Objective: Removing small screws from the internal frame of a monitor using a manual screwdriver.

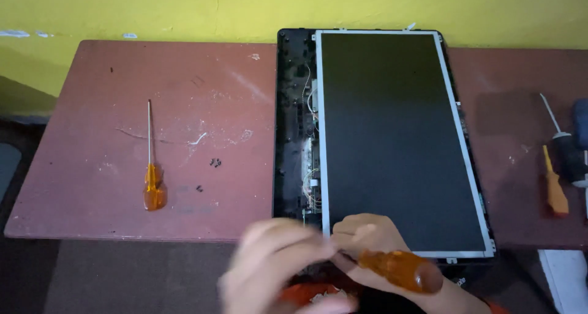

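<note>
Your right hand (367, 240) has its grip clenched around an orange-handled screwdriver (401, 270) at the near edge of the desk (92, 185). Your left hand (269, 271) is blurred; its fingers meet the right hand's, and you cannot tell whether that grip is closed. Just beyond lies an opened laptop lid (291, 106), holding a dark screen panel (398, 142) with wires exposed along the panel's left side. A second screwdriver (152, 179) and small screws (214, 163) lie to the left.
</note>
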